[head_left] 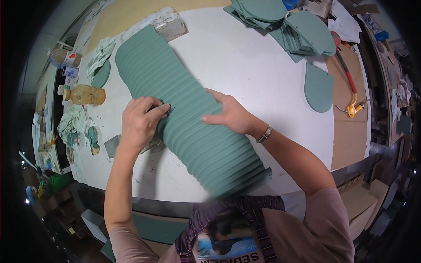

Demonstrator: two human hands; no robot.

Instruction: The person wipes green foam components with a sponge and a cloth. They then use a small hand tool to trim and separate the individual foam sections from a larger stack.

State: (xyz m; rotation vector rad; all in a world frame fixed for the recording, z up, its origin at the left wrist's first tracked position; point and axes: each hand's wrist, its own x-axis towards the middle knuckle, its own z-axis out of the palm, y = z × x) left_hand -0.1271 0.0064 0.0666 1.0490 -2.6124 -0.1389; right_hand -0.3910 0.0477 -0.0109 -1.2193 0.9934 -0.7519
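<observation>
A long row of green rounded panels, packed face to face, stretches diagonally across the white table, its near end close to my body. With my left hand I pinch a small dark scrap against the row's left side; its kind is too small to make out. My right hand, a watch on the wrist, rests on the right side of the row, thumb and fingers apart. A whitish smeared block stands by the row's far end. Something under the row near my left wrist is mostly hidden.
Piles of loose green panels lie at the far right, with a single panel nearer. A red-and-yellow tool lies on brown board. Along the left are bottles, rags and a green-stained brush-like thing.
</observation>
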